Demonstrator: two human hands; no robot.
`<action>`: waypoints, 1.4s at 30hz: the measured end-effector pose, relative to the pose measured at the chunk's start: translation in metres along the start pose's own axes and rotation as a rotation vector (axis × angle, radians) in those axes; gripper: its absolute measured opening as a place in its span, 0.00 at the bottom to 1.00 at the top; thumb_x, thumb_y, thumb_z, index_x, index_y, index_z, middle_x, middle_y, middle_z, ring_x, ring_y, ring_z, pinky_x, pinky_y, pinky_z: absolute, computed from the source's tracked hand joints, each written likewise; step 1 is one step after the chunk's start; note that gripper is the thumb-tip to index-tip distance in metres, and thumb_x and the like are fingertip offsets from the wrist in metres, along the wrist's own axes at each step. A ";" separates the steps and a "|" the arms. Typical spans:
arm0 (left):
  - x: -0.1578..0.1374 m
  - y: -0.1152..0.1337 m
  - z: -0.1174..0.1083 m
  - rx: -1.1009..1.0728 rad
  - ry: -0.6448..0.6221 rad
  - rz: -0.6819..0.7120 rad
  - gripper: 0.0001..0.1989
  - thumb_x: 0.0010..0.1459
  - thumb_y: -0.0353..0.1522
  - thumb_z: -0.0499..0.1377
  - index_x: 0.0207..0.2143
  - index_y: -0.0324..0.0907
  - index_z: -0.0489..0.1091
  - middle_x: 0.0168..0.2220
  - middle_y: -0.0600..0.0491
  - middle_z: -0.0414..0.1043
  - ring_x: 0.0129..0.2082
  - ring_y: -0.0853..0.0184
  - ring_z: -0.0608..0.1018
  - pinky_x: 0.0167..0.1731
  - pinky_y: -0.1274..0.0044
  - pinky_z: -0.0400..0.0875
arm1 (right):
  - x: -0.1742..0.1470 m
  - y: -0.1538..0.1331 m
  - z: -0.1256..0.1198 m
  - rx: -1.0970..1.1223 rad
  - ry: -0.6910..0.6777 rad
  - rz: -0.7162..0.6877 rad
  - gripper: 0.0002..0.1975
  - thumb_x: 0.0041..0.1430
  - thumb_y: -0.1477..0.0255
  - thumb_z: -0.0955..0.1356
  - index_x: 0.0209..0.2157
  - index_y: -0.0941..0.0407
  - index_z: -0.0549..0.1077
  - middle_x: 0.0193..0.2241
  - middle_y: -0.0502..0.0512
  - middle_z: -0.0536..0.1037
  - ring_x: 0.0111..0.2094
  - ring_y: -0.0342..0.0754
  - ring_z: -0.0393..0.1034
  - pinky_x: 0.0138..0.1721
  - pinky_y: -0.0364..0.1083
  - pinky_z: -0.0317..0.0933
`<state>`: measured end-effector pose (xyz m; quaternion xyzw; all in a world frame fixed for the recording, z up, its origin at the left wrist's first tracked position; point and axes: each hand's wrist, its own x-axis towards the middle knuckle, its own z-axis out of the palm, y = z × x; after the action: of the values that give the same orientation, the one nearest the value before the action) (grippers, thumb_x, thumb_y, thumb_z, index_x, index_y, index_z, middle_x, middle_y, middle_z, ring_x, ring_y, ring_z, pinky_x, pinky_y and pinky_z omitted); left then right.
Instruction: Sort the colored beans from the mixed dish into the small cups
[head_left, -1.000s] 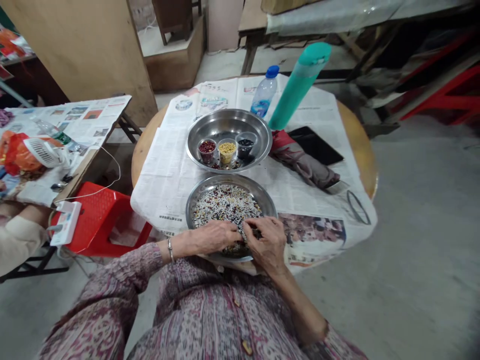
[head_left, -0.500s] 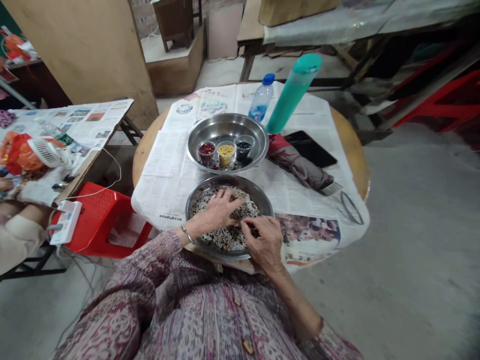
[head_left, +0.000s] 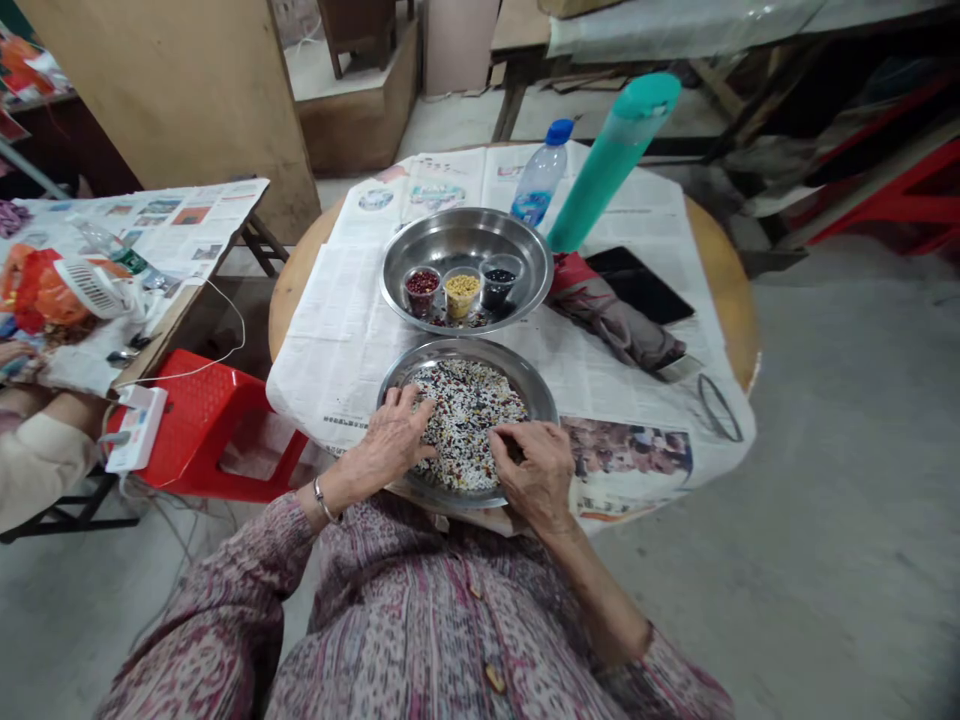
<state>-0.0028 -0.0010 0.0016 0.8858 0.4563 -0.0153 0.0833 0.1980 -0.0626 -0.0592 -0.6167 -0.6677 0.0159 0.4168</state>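
A metal bowl (head_left: 541,395) near me holds a mix of white grains (head_left: 472,415) with dark, red and yellow beans through it. My left hand (head_left: 397,432) lies at the bowl's left side, fingers spread, with its tips on the grains. Over the right rim, my right hand (head_left: 536,472) is curled, thumb and fingers drawn together; anything between them is too small to see. Behind stands a second metal bowl (head_left: 465,228) with three clear cups inside: red beans (head_left: 422,284), yellow beans (head_left: 461,287) and black beans (head_left: 498,280). Loose beans lie around the cups.
On the newspaper-covered round table (head_left: 315,345) stand a blue-capped water bottle (head_left: 541,175) and a tall green bottle (head_left: 611,165). A folded umbrella (head_left: 619,320) and a dark tablet (head_left: 641,288) lie to the right. A red stool (head_left: 202,440) is at left, beside another person's legs (head_left: 45,455).
My left hand has drawn back leftward from the middle of the grains, away from my right hand. The grain surface now shows spread flat; my right hand stays at the right rim.
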 end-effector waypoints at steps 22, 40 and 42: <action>0.029 0.005 0.023 -0.361 0.030 0.157 0.14 0.60 0.25 0.57 0.49 0.40 0.70 0.48 0.47 0.76 0.52 0.60 0.75 0.55 0.67 0.70 | 0.035 0.000 0.016 0.115 -0.423 0.128 0.08 0.49 0.74 0.63 0.29 0.54 0.74 0.23 0.52 0.77 0.26 0.48 0.68 0.31 0.46 0.59; -0.018 0.000 0.029 -0.039 0.201 0.115 0.09 0.67 0.30 0.50 0.35 0.41 0.69 0.37 0.49 0.74 0.42 0.61 0.73 0.45 0.67 0.66 | 0.007 -0.015 0.003 0.069 -0.650 -0.399 0.11 0.60 0.79 0.65 0.36 0.50 0.76 0.31 0.50 0.76 0.34 0.46 0.72 0.34 0.43 0.64; -0.020 -0.003 0.031 -0.062 0.222 0.151 0.10 0.68 0.32 0.50 0.35 0.41 0.69 0.37 0.50 0.74 0.41 0.62 0.74 0.45 0.68 0.65 | 0.009 -0.008 0.015 0.026 -0.628 -0.407 0.13 0.61 0.80 0.64 0.37 0.51 0.77 0.30 0.50 0.75 0.32 0.46 0.72 0.32 0.44 0.63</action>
<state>-0.0150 -0.0202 -0.0276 0.9108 0.3951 0.1034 0.0606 0.1838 -0.0500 -0.0595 -0.4312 -0.8716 0.1296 0.1939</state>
